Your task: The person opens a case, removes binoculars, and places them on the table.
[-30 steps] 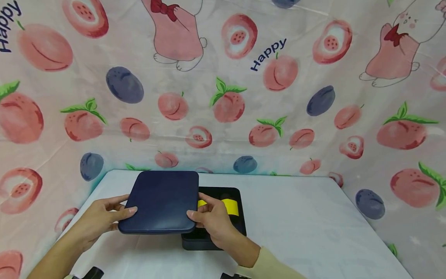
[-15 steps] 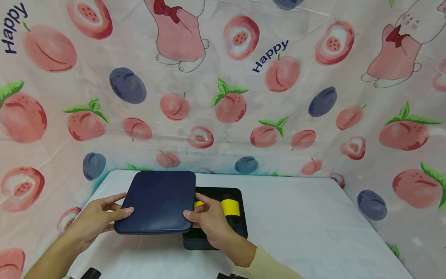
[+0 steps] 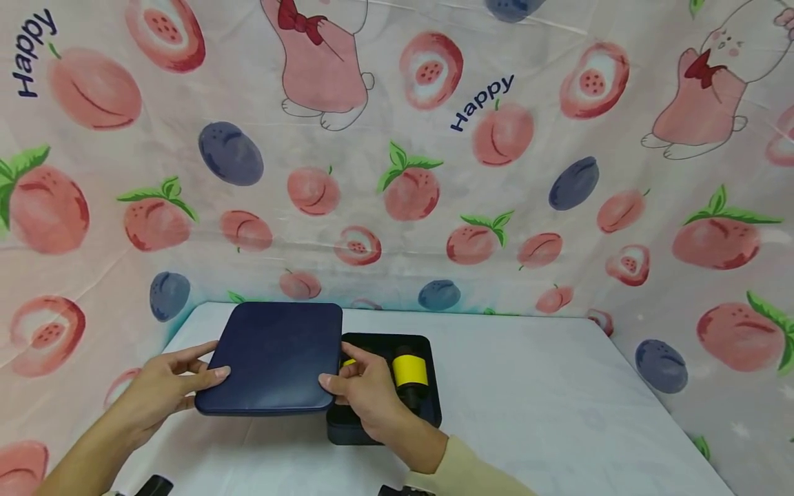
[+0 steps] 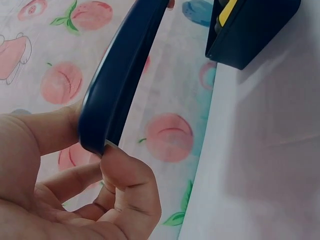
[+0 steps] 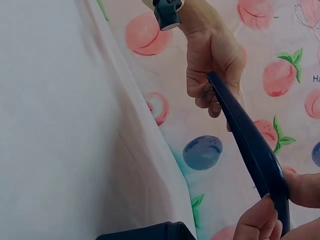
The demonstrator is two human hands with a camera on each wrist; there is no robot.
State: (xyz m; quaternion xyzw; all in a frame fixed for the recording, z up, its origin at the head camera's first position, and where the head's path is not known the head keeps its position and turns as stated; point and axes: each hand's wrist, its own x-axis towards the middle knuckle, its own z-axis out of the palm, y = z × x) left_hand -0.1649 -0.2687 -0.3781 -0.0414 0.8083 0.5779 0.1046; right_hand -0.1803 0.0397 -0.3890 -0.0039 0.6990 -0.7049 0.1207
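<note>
A dark navy square lid [image 3: 273, 358] with rounded corners is held above the table, tilted toward the head camera. My left hand [image 3: 166, 382] pinches its left edge, thumb on top and fingertips underneath, as the left wrist view shows too. At the opposite edge my right hand [image 3: 375, 396] grips the lid between thumb and fingers. Behind and below the right hand stands a dark box [image 3: 434, 406] on the table. Inside the box lies a black cylindrical thing with a yellow band [image 3: 410, 370]; another patch of yellow shows beside it, mostly hidden by the right hand.
The table has a white cover [image 3: 533, 399]. A fruit-and-rabbit print curtain [image 3: 384, 172] rises behind it and at both sides. Dark wrist cameras [image 3: 155, 485] sit at the bottom edge of the head view.
Both hands have shifted slightly left with the lid. More of the box's inside and the yellow-banded thing now shows. The box has stayed in place.
</note>
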